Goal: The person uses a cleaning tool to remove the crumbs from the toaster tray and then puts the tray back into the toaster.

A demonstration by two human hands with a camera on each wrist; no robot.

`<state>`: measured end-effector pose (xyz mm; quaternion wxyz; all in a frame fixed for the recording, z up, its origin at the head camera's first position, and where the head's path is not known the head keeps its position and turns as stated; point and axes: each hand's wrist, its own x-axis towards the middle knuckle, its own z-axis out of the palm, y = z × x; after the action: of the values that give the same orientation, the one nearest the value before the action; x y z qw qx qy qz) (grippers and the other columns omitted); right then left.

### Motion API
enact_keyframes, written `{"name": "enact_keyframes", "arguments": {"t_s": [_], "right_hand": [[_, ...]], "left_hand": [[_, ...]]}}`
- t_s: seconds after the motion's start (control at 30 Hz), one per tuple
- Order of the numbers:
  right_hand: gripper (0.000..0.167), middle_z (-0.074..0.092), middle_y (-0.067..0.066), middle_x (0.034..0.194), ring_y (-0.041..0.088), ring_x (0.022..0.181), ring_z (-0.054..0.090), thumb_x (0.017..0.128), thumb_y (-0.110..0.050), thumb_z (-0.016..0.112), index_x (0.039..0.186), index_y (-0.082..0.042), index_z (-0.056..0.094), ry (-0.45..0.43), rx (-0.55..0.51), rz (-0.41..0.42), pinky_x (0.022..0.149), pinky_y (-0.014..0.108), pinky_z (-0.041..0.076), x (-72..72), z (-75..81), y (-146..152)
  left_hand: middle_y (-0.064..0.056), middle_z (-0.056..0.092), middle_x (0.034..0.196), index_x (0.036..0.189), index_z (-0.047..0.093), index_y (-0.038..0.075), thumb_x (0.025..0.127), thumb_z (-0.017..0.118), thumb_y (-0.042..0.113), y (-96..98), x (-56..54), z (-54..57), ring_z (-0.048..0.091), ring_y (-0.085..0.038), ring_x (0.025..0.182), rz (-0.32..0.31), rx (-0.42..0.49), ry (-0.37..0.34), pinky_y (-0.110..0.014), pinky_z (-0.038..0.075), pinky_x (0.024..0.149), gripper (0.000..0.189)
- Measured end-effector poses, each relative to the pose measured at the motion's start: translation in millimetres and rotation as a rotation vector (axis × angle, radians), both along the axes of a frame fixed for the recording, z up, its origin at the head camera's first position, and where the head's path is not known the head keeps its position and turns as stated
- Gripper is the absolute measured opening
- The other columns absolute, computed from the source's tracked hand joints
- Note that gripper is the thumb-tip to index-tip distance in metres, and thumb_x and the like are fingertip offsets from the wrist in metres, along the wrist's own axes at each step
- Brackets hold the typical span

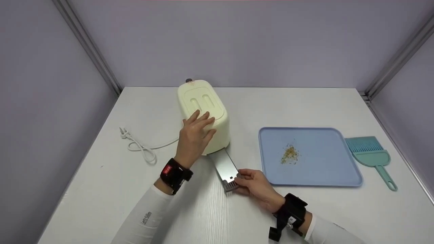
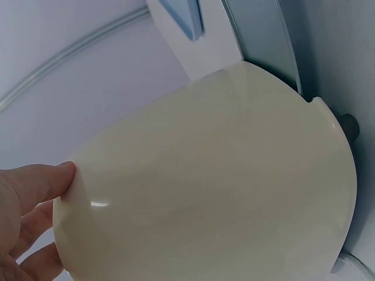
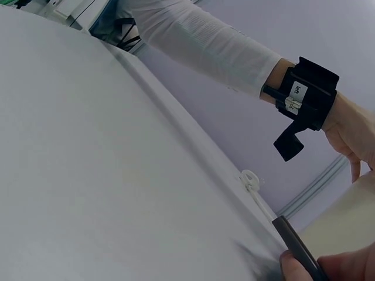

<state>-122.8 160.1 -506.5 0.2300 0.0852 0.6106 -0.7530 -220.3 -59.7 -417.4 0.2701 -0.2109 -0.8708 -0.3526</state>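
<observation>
A cream toaster [image 1: 217, 110] with a flat lid over its top stands at the middle of the table, its near end facing me. My left hand [image 1: 195, 137] rests on the lid's near edge with fingers spread; in the left wrist view its thumb [image 2: 44, 184] touches the toaster's rim. From the toaster's bottom a metal crumb tray [image 1: 223, 164] sticks out towards me. My right hand [image 1: 256, 188] pinches the tray's grey end between thumb and fingers. That dark end piece [image 3: 296, 243] shows in the right wrist view. The tray's far part is hidden inside the toaster.
Right of the toaster lies a blue serving tray [image 1: 318, 156] with a small pile of crumbs [image 1: 290, 154]. A teal dustpan with a brush [image 1: 373, 157] lies against its right side. The white power cord [image 1: 145, 149] with its plug is at left. Walls enclose the table's back and sides.
</observation>
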Motion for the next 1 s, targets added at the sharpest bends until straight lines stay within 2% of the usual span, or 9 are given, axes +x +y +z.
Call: {"name": "enact_keyframes", "arguments": {"t_s": [0.43,0.67,1.0], "right_hand": [[0.060,0.059,0.030,0.134,0.020,0.104,0.073,0.101,-0.002,0.059,0.150,0.018,0.030,-0.004,-0.050,-0.008,0.093,0.028,0.060,-9.5,0.4,-5],[0.057,0.061,0.027,0.131,0.019,0.101,0.074,0.101,-0.001,0.059,0.148,0.017,0.033,-0.006,-0.063,-0.027,0.091,0.027,0.060,-17.2,-1.1,-10],[0.054,0.054,0.033,0.140,0.020,0.103,0.073,0.102,-0.001,0.056,0.148,0.017,0.034,-0.010,-0.060,-0.077,0.090,0.027,0.061,-26.3,-3.1,-19]], "left_hand": [[-0.014,0.070,0.134,0.118,0.077,0.007,0.085,0.084,0.012,-1.0,1.5,1.7,0.056,-0.039,0.137,-0.003,-0.006,-0.007,-0.080,0.037,0.104,0.034],[-0.014,0.070,0.133,0.117,0.077,0.007,0.085,0.084,0.011,-1.2,1.1,1.6,0.057,-0.039,0.136,-0.002,0.009,-0.005,-0.081,0.036,0.104,0.034],[-0.014,0.071,0.132,0.117,0.077,0.008,0.085,0.084,0.012,-0.6,0.1,0.3,0.058,-0.039,0.135,-0.004,0.003,0.011,-0.080,0.037,0.103,0.033]]}}
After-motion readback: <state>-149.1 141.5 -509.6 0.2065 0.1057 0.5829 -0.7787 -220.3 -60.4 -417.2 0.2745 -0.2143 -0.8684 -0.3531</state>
